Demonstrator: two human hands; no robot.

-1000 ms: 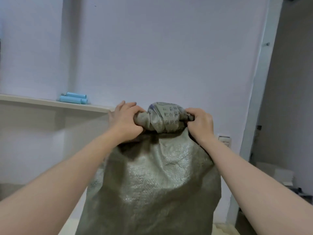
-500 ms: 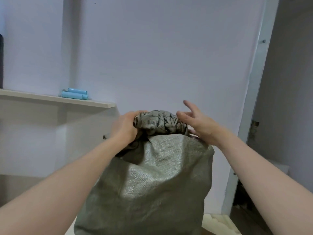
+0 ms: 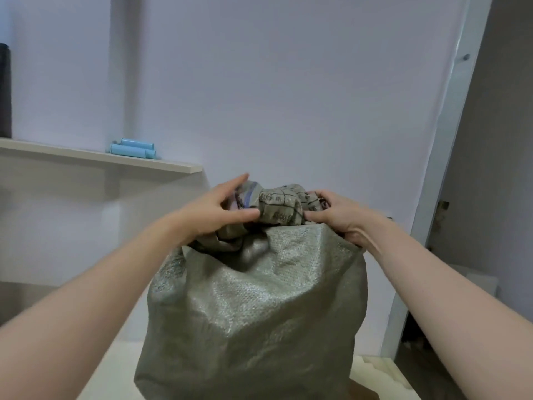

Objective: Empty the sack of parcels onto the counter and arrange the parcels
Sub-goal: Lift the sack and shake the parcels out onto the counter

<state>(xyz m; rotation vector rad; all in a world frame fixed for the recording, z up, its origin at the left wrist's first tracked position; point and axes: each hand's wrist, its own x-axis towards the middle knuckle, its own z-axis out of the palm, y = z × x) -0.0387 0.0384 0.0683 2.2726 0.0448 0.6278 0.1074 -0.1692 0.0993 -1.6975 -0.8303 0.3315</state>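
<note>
A grey-green woven sack (image 3: 253, 313) stands upright in front of me on the pale counter (image 3: 115, 368). Its printed mouth (image 3: 278, 207) is bunched and twisted on top, and the parcels inside are hidden. My left hand (image 3: 216, 210) lies against the left side of the bunch, fingers stretched over the fabric and thumb touching it from below. My right hand (image 3: 337, 216) grips the right side of the bunch, its fingers curled into the folds.
A wall shelf (image 3: 95, 158) at the left carries light blue tubes (image 3: 132, 148) and a dark object (image 3: 4, 90) at the far edge. A white door frame (image 3: 432, 197) rises at the right. A pale foam piece (image 3: 375, 368) lies beside the sack's base.
My right hand, open half a second ago, has closed on the bunched top. My left hand has loosened its grip and stretched its fingers. The twisted top looks looser.
</note>
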